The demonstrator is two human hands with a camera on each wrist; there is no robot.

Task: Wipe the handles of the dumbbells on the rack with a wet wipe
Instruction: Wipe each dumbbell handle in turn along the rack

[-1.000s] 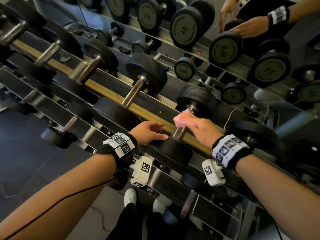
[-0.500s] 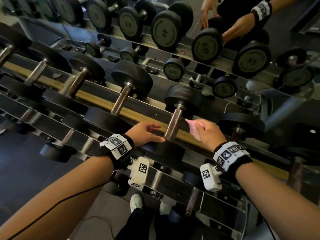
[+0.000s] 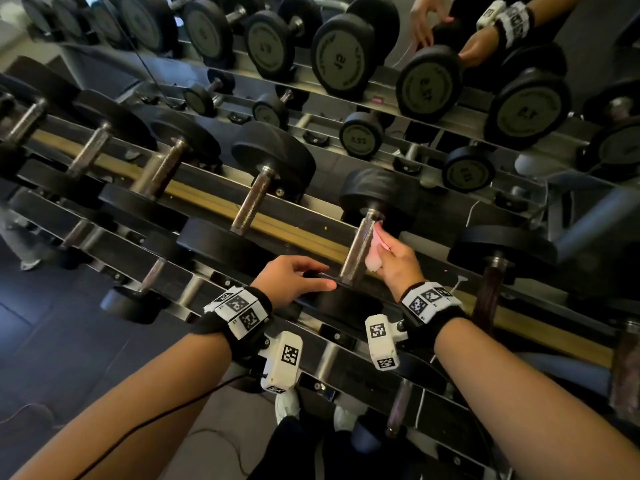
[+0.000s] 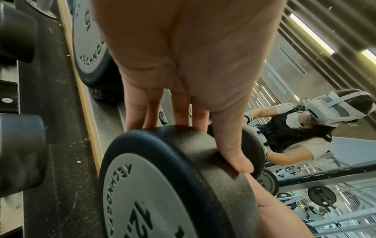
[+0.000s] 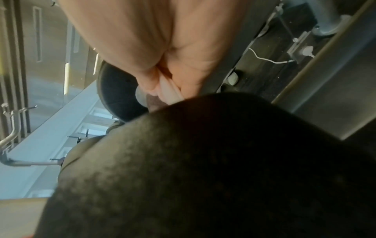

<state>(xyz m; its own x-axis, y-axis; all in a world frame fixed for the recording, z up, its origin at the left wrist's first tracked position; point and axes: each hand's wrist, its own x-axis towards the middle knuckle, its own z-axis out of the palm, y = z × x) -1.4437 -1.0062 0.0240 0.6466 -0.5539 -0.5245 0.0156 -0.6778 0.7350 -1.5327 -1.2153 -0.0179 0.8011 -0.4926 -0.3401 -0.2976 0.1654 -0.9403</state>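
While the right hand (image 3: 394, 268) pinches the pink wet wipe (image 3: 375, 252) between thumb and curled fingers, the wipe is pressed against the right side of a knurled steel handle (image 3: 358, 249), about midway along the bar. Half a second ago the wipe sat clear of the bar, off to its right; 1 second ago it was up at the far end, by the collar. So the grip has come back onto the metal for a fresh stroke, which I judge means this handle is mid-wipe, not finished.

Its partner, the left hand (image 3: 292, 278), keeps its place with fingers laid nearly straight over the near black head (image 4: 183, 161) of the same dumbbell, thumb along the rim, steadying without clasping.

That dumbbell lies across the top tier of the rack (image 3: 214, 202), which carries a yellowish strip. More dumbbells sit to the left (image 3: 251, 202) and right (image 3: 488, 292); whether any is already wiped I cannot tell. Beyond the rack, a mirror (image 3: 450, 133) repeats the row.
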